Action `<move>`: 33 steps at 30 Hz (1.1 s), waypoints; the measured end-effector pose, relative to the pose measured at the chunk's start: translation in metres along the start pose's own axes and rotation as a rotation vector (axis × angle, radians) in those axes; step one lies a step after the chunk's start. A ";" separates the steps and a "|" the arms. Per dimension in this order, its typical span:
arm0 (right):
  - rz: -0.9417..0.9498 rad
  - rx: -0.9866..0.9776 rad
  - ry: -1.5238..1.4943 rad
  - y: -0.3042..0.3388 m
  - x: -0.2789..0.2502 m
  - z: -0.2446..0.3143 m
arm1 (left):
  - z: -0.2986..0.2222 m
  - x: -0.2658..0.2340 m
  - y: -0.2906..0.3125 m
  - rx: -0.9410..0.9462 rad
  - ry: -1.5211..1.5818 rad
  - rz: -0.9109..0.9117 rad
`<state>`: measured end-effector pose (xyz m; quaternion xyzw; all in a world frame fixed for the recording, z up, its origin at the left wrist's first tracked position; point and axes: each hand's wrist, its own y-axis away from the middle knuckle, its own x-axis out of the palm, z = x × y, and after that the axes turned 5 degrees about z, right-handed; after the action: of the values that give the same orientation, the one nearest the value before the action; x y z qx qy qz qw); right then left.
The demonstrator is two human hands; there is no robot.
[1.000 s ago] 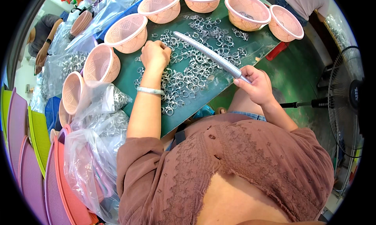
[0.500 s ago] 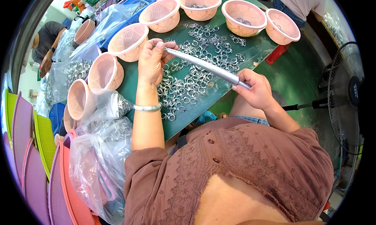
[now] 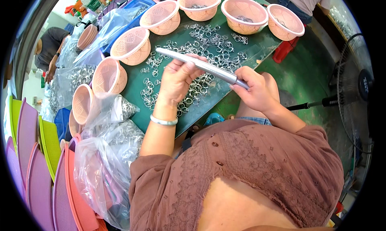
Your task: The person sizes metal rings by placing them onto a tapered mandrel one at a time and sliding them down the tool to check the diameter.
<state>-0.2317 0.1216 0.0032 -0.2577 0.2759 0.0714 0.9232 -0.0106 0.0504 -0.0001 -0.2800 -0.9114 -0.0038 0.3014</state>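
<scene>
The right hand (image 3: 253, 88) grips the thick butt end of a tapered silver rod (image 3: 219, 72), thumb and fingers closed around it, while the left hand (image 3: 177, 80) has its fingers curled around the rod farther along, thumb on the near side. The rod slants above a green table (image 3: 257, 44), its thin tip pointing to the left and sticking out past the left hand; whether a ring sits under those fingers, I cannot tell. Loose silver rings (image 3: 211, 38) lie scattered over the tabletop beneath and beyond the hands. Pale pink baskets (image 3: 138, 54) stand in a curve along the table's far and left sides, a few with small silver pieces inside. A light bracelet (image 3: 164, 121) circles the left wrist. Clear plastic bags (image 3: 100, 154) of metal pieces bulge left of that forearm, and a black fan (image 3: 365, 90) stands at the far right
</scene>
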 end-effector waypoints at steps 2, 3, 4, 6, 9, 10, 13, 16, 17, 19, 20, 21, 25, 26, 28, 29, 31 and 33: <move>-0.048 -0.079 0.036 -0.003 0.007 0.000 | 0.009 0.008 0.007 -0.015 0.074 0.019; -0.057 -0.093 0.066 -0.003 0.010 0.001 | 0.012 0.008 0.010 -0.009 0.149 0.015; -0.065 -0.107 0.096 -0.003 0.011 0.001 | 0.012 0.009 0.012 -0.007 0.086 0.008; -0.064 -0.135 0.149 -0.002 0.014 0.001 | 0.008 0.009 0.017 0.000 -0.035 -0.010; -0.064 -0.155 0.174 -0.001 0.014 0.002 | 0.004 0.011 0.020 -0.001 -0.041 0.002; -0.063 -0.160 0.176 0.000 0.015 0.003 | 0.004 0.011 0.022 -0.013 -0.041 -0.007; -0.071 -0.171 0.194 0.000 0.015 0.003 | 0.004 0.011 0.023 -0.023 -0.049 -0.032; -0.071 -0.181 0.206 0.000 0.015 0.003 | 0.005 0.008 0.023 -0.017 -0.068 -0.022; -0.069 -0.179 0.205 0.000 0.014 0.003 | 0.005 0.008 0.023 -0.020 -0.068 -0.031; -0.064 -0.173 0.204 0.000 0.013 0.003 | 0.006 0.008 0.023 -0.027 -0.068 -0.049; -0.062 -0.170 0.201 0.001 0.014 0.002 | 0.007 0.007 0.023 -0.026 -0.074 -0.050; -0.060 -0.166 0.198 0.001 0.013 0.002 | 0.008 0.006 0.023 -0.024 -0.079 -0.051; -0.058 -0.166 0.183 0.001 0.013 0.000 | 0.008 0.007 0.021 -0.035 -0.096 -0.056; -0.059 -0.168 0.174 0.001 0.013 -0.001 | 0.008 0.008 0.021 -0.034 -0.101 -0.056; -0.068 -0.177 0.156 0.001 0.013 -0.002 | 0.008 0.009 0.020 -0.033 -0.111 -0.057; -0.076 -0.184 0.147 0.001 0.013 -0.003 | 0.008 0.009 0.020 -0.034 -0.116 -0.061; -0.081 -0.191 0.131 0.001 0.013 -0.005 | 0.008 0.010 0.019 -0.037 -0.127 -0.067; -0.075 -0.189 0.119 0.001 0.011 -0.007 | 0.007 0.012 0.018 -0.041 -0.145 -0.068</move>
<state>-0.2257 0.1190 -0.0083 -0.3576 0.3124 0.0473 0.8788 -0.0132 0.0729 -0.0026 -0.2543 -0.9397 -0.0124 0.2284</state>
